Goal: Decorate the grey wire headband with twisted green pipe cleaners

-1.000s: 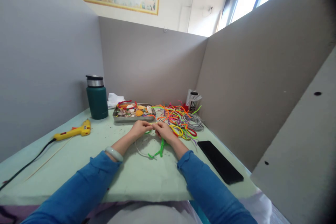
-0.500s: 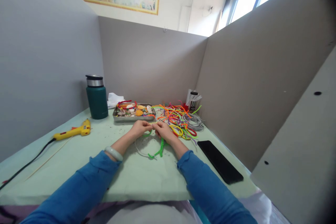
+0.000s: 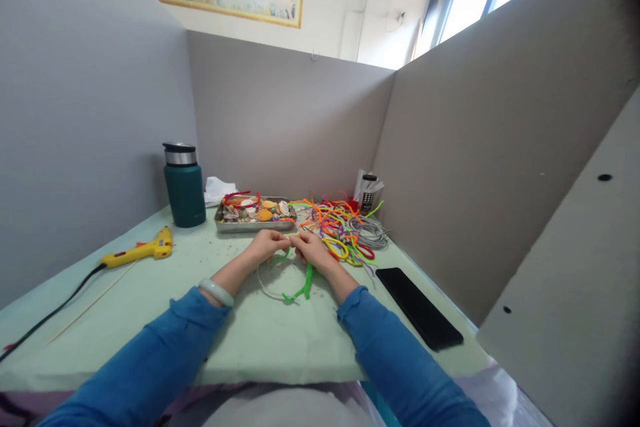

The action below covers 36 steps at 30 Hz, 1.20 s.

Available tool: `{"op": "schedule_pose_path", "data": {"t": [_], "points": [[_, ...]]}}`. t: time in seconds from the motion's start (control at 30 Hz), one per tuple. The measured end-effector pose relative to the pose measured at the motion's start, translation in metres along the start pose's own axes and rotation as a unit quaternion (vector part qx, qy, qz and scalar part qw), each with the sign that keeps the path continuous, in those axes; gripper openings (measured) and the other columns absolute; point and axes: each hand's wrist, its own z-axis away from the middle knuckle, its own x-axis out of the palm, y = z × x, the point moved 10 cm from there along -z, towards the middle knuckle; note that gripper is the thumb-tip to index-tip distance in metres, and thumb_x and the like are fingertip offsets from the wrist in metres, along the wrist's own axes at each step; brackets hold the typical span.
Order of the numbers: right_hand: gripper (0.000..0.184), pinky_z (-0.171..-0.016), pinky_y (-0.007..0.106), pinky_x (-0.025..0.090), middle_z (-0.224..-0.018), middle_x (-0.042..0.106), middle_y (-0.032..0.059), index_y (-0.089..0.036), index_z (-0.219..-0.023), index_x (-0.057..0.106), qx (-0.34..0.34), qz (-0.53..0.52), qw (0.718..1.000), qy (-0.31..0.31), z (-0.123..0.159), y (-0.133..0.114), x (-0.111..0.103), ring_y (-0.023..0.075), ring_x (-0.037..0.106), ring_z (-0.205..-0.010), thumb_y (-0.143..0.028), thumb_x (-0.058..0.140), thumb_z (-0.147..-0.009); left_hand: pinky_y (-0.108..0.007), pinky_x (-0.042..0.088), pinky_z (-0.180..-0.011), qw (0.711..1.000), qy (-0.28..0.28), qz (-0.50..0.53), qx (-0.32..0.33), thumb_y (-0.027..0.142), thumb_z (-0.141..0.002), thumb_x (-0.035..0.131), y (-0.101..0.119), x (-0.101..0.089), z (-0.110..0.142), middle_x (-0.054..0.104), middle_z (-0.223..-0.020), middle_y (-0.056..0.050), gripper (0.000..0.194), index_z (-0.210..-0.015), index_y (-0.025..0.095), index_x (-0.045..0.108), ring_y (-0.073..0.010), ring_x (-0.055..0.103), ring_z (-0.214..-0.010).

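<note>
My left hand point(image 3: 267, 244) and my right hand point(image 3: 311, 248) meet in the middle of the table, fingertips pinched together. Both are closed on a green pipe cleaner point(image 3: 307, 282) that loops down from my fingers onto the pale green table cover point(image 3: 260, 337). A thin white wire ring point(image 3: 263, 286) curves on the cover below my hands. Just beyond my right hand lies a pile of colourful pipe cleaners point(image 3: 340, 223).
A metal tray point(image 3: 254, 226) with shells and bits sits behind my hands. A green flask point(image 3: 184, 184) stands at the back left, a yellow glue gun point(image 3: 143, 250) with its cord lies at left, a black phone point(image 3: 418, 307) at right. Grey partition walls enclose the table.
My hands have stayed in place; the fingers shifted only slightly on the green pipe cleaner.
</note>
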Motion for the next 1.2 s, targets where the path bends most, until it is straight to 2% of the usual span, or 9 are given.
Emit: {"op": "schedule_pose_path", "data": {"t": [0.17,0.5,0.7,0.97,1.2], "points": [[0.031,-0.035,0.018,0.027,-0.046,0.046,-0.0054,-0.016,-0.066,0.049,0.003,-0.009,1.000,-0.004,0.0016,-0.0015,0.0009,0.0059,0.038,-0.035,-0.043,0.051,-0.081,-0.022,0.019,-0.034,1.000,-0.009,-0.001,-0.006,0.043,-0.066,0.061,-0.0013,0.0012,0.0000,0.053,-0.050,0.003,0.031,-0.071,0.012,0.063,-0.0034,0.028,-0.030],[0.031,-0.037,0.018,0.028,-0.046,0.047,-0.0051,-0.016,-0.066,0.050,-0.002,0.013,1.000,-0.001,-0.0011,0.0028,-0.0001,0.0056,0.038,-0.036,-0.043,0.051,-0.081,-0.021,0.018,-0.036,1.000,-0.021,0.009,-0.004,0.046,-0.065,0.062,0.0027,0.0032,0.0040,0.039,-0.042,0.007,0.033,-0.065,0.013,0.059,-0.0037,0.027,-0.033],[0.033,-0.038,0.019,0.029,-0.046,0.048,-0.0049,-0.016,-0.067,0.050,-0.007,0.027,1.000,0.001,-0.0025,0.0044,-0.0008,0.0058,0.039,-0.036,-0.045,0.050,-0.082,-0.021,0.018,-0.035,1.000,-0.023,0.019,-0.005,0.047,-0.064,0.063,0.0069,0.0035,0.0070,0.043,-0.045,0.007,0.034,-0.066,0.013,0.058,-0.0032,0.027,-0.033],[0.033,-0.039,0.019,0.030,-0.046,0.048,-0.0046,-0.016,-0.067,0.051,-0.026,0.046,0.999,0.002,-0.0041,0.0053,-0.0004,0.0060,0.040,-0.036,-0.045,0.049,-0.082,-0.021,0.019,-0.035,1.000,-0.020,0.021,-0.009,0.043,-0.066,0.062,-0.0023,0.0041,0.0008,0.044,-0.043,0.007,0.031,-0.071,0.013,0.061,-0.0033,0.026,-0.030],[0.033,-0.038,0.019,0.030,-0.047,0.048,-0.0046,-0.016,-0.069,0.052,-0.023,0.046,0.999,0.002,-0.0045,0.0072,-0.0005,0.0064,0.040,-0.036,-0.046,0.049,-0.082,-0.021,0.019,-0.035,1.000,-0.019,0.021,-0.012,0.041,-0.064,0.063,0.0072,0.0032,0.0076,0.045,-0.045,0.006,0.029,-0.068,0.013,0.059,-0.0035,0.028,-0.032]]}}
